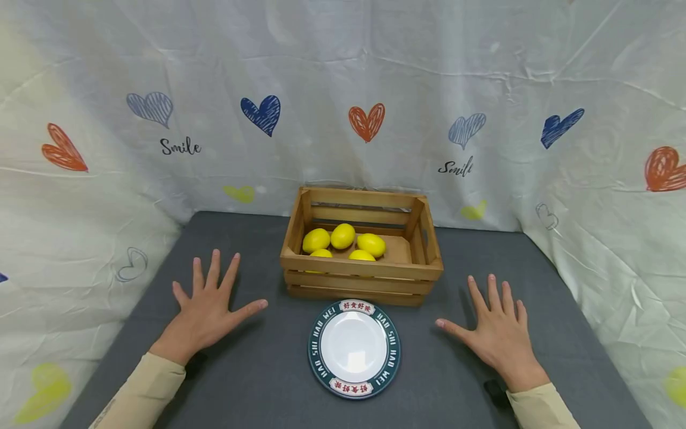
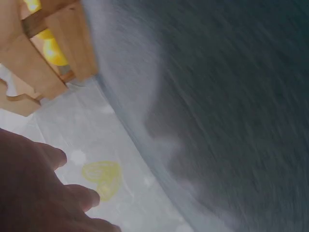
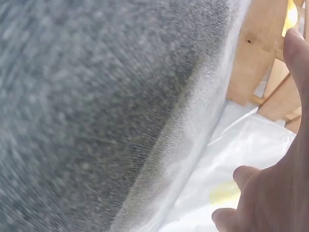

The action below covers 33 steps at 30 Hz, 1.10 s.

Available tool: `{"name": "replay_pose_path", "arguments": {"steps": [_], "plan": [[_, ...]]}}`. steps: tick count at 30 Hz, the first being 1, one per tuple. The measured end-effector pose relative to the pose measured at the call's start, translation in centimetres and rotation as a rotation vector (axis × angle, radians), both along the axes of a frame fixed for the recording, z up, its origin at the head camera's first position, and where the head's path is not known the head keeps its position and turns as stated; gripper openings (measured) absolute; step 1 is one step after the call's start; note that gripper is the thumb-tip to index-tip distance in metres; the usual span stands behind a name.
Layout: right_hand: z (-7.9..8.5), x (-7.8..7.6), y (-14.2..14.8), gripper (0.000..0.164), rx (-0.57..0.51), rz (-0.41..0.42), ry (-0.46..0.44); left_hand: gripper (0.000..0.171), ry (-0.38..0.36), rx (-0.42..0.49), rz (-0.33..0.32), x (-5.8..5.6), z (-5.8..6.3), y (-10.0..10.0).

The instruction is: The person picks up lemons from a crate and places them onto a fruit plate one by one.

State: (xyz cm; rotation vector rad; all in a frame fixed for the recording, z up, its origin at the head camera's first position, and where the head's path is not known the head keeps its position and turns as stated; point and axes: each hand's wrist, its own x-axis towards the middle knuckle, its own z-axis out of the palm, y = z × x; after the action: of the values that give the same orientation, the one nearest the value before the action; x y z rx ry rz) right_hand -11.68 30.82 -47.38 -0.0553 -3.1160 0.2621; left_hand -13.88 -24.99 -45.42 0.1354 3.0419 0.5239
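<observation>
In the head view my left hand (image 1: 206, 316) is held palm down with fingers spread, left of the plate, holding nothing. On the other side my right hand (image 1: 498, 333) is likewise spread, its thumb pointing toward the plate. Between the hands lies a round plate (image 1: 354, 345) with a white middle and a dark green lettered rim. Just behind it stands a slatted wooden crate (image 1: 361, 268). Several yellow lemons (image 1: 343, 236) lie inside, mostly in its left and middle part; the front slats partly hide the nearer ones.
A dark grey cloth covers the table (image 1: 241, 387). White sheeting (image 1: 321, 59) printed with hearts and the word "Smile" hangs behind and along both sides. The crate's back is close to the rear sheet. Dark bands show at both wrists.
</observation>
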Motion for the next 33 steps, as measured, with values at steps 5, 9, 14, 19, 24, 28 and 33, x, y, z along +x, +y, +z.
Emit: {"name": "replay_pose_path", "arguments": {"steps": [5,9,14,19,24,28,33], "plan": [[0.5,-0.3,-0.1,0.129,-0.02,0.011,-0.015,0.111,-0.058,0.136,-0.028,-0.2,-0.2,0.7],[1.0,-0.4,-0.5,0.125,-0.083,0.035,-0.032,0.101,-0.105,0.262,-0.041,-0.7,-0.4,1.4],[2.7,-1.0,-1.4,0.115,-0.197,0.101,-0.019,0.087,-0.163,0.485,-0.072,-2.3,0.4,2.9],[5.2,-1.8,-2.4,0.11,-0.255,0.153,0.013,0.083,-0.274,0.787,-0.14,-4.1,1.4,5.0],[8.5,-2.7,-3.2,0.105,-0.255,0.207,0.055,0.09,-0.375,1.079,-0.113,-5.4,1.8,7.2],[11.6,-3.8,-4.2,0.101,-0.222,0.29,0.077,0.09,-0.378,1.182,-0.094,-6.1,1.4,8.8],[14.9,-5.7,-6.4,0.094,-0.176,0.413,0.08,0.091,-0.345,1.199,-0.058,-6.4,1.0,10.0]]}}
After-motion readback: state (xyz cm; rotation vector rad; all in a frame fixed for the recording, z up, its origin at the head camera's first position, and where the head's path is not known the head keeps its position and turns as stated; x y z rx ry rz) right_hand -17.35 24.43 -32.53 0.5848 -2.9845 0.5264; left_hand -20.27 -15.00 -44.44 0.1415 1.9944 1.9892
